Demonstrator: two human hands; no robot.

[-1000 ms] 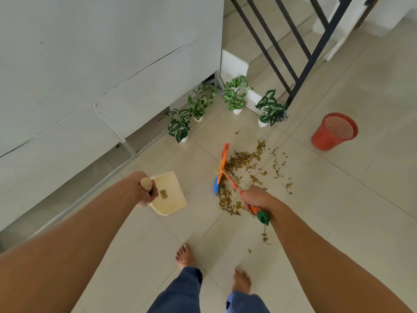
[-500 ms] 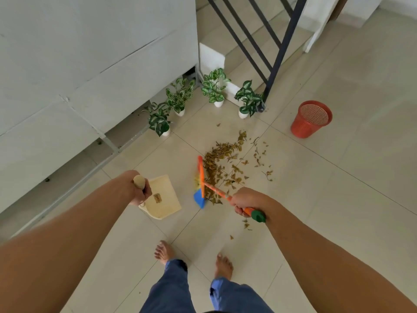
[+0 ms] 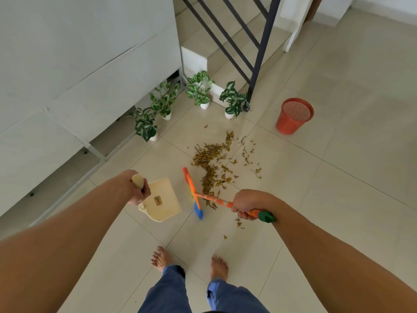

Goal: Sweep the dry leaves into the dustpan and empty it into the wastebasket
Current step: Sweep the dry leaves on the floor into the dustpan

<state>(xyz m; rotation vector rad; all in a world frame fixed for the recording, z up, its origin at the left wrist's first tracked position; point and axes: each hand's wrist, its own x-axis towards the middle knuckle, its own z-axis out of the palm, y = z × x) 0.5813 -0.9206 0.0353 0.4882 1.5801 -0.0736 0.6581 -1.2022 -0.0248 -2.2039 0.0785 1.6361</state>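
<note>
Closest to me are two bare feet, the left foot [image 3: 160, 258] and the right foot [image 3: 219, 267], planted on the tiled floor [image 3: 327, 211] under blue trouser legs [image 3: 168, 290]. Both forearms reach forward from the bottom corners.

My left grip [image 3: 138, 191], a bare hand, is wrapped around the pale upright handle [image 3: 137, 180] of the cream dustpan [image 3: 163, 199]. The pan sits low at the floor with its raised back wall toward me and its open lip facing away. I cannot tell whether it touches the tiles.

My right grip [image 3: 247, 203] is closed around the orange shaft of the small broom [image 3: 213, 200], just ahead of its green end cap. The broom's orange head, with blue and yellow bristles, stands just beside the dustpan's right edge, between the pan and the litter.

The dry leaves [image 3: 212, 163] lie on the floor in a loose brown heap beyond and to the right of the broom head, none of them in the pan. A few strays lie under my right grip.

Farther out, four potted plants [image 3: 199, 90] in white pots line the base of the white panelled wall [image 3: 79, 64] and the stair step. The red mesh wastebasket [image 3: 293, 118] stands upright to the right, well apart from the leaves, near the foot of the dark stair railing [image 3: 259, 53].
</note>
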